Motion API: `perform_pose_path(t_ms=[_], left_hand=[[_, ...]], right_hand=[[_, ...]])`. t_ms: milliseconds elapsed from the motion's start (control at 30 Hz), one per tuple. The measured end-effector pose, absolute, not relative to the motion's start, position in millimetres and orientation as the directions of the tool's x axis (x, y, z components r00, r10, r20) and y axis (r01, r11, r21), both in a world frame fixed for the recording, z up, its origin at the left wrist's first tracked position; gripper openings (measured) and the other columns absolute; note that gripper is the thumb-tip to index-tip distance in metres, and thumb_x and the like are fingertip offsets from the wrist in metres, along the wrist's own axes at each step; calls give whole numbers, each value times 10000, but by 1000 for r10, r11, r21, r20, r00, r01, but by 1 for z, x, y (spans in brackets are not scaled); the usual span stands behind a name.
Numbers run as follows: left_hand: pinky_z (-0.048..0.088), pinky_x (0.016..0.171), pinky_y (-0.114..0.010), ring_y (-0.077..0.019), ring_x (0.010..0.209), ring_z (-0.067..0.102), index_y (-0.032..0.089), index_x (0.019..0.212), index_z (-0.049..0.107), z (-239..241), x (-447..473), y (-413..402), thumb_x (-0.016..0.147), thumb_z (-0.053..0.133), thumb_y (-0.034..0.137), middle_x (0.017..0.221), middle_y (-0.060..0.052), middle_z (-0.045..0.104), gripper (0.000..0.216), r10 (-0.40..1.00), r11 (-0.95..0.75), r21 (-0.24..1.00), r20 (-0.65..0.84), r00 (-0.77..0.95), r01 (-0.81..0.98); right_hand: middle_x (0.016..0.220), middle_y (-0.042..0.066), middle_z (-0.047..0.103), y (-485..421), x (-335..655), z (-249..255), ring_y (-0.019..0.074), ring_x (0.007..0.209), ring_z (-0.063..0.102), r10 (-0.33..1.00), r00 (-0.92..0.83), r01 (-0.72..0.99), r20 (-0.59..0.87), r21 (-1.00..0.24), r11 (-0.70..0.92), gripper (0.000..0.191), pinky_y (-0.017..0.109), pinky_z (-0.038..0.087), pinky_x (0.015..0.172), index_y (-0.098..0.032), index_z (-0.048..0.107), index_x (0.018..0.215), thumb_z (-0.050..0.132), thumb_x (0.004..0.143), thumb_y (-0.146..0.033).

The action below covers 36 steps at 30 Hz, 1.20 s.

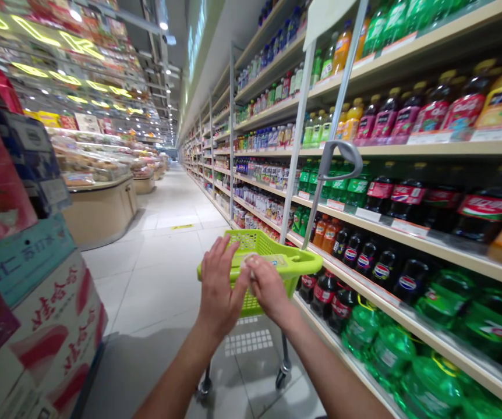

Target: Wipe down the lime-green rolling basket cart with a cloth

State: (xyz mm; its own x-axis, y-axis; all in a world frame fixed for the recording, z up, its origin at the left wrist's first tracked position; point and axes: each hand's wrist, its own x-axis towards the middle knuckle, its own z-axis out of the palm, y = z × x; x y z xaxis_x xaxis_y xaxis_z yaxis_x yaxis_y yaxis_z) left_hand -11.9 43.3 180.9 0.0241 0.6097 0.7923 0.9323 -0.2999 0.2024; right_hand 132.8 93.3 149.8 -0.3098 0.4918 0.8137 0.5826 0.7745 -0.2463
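Mid-frame, L hand (219,282) is hovering, fingers extended; R hand (269,286) is pinching white wad (247,260), prob. light, soft, edge-gripping OK.

L hand (221,285), R hand (271,286) nr grn cart (306,265).
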Motion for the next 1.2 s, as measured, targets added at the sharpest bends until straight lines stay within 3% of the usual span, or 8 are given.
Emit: perform_pose_path(t_ms=[100, 300, 533, 733, 900, 967, 1133, 1200], left_hand=[[267, 950, -587, -315, 1223, 335, 178, 1183, 468, 169, -16, 59, 837, 361, 378, 1285, -143, 449, 414, 679, -161, 247, 730, -74, 956], [196, 981, -594, -291, 1188, 395, 204, 1038, 573, 149, -25, 68, 809, 412, 377, 1193, -92, 556, 328, 752, -173, 174, 659, 17, 969], [179, 983, -600, -294, 1200, 385, 194, 1029, 572, 148, -15, 66, 806, 427, 366, 1221, -90, 534, 316, 726, -172, 154, 687, 20, 973], [195, 985, -586, -296, 1204, 381, 192, 1024, 576, 147, -11, 63, 797, 446, 366, 1239, -88, 518, 313, 726, -171, 168, 688, 9, 971], [199, 989, -568, -280, 1202, 385, 186, 1030, 570, 146, -3, 61, 798, 445, 329, 1235, -85, 523, 300, 720, -146, 162, 693, -7, 976], [203, 991, -559, -275, 1198, 390, 189, 1039, 565, 146, -3, 60, 801, 442, 327, 1236, -82, 522, 302, 730, -150, 152, 684, 6, 977], [199, 1000, -548, -269, 1199, 387, 199, 1047, 562, 148, -4, 56, 809, 437, 354, 1249, -76, 511, 310, 740, -152, 156, 672, 8, 976], [191, 1002, -553, -271, 1203, 383, 196, 1045, 564, 149, -2, 56, 808, 442, 348, 1251, -76, 509, 307, 745, -142, 166, 667, -5, 976]], right_hand=[[1192, 98, 529, 94, 132, 149, 210, 1143, 438, 473, -365, 586, 802, -197, 786, 426, 425, 364, 937, -194, 520, 1110, 415, 717, -65], [1063, 107, 580, 119, 185, 156, 224, 1025, 507, 616, 16, 742, 788, -422, 521, 370, 431, 395, 894, -160, 554, 1040, 389, 717, -85], [1207, 92, 514, 98, 138, 143, 216, 1179, 401, 468, -311, 635, 827, -185, 750, 395, 430, 332, 956, -199, 534, 1082, 392, 736, -72], [1091, 144, 563, 115, 188, 150, 243, 1060, 483, 594, 44, 763, 803, -411, 498, 368, 444, 382, 894, -125, 536, 1065, 374, 736, -107], [1194, 103, 521, 96, 140, 144, 213, 1171, 402, 482, -282, 672, 830, -187, 716, 393, 414, 298, 979, -161, 530, 1083, 388, 727, -79], [1206, 95, 516, 95, 134, 143, 209, 1181, 395, 463, -320, 652, 826, -163, 741, 384, 409, 295, 977, -174, 531, 1084, 396, 735, -88], [1131, 96, 559, 113, 177, 146, 229, 1107, 456, 576, 10, 758, 818, -382, 529, 378, 441, 324, 933, -180, 536, 1077, 375, 741, -116], [1128, 97, 562, 111, 182, 147, 224, 1091, 469, 584, 50, 738, 810, -424, 525, 373, 434, 330, 937, -176, 540, 1072, 378, 740, -121]])
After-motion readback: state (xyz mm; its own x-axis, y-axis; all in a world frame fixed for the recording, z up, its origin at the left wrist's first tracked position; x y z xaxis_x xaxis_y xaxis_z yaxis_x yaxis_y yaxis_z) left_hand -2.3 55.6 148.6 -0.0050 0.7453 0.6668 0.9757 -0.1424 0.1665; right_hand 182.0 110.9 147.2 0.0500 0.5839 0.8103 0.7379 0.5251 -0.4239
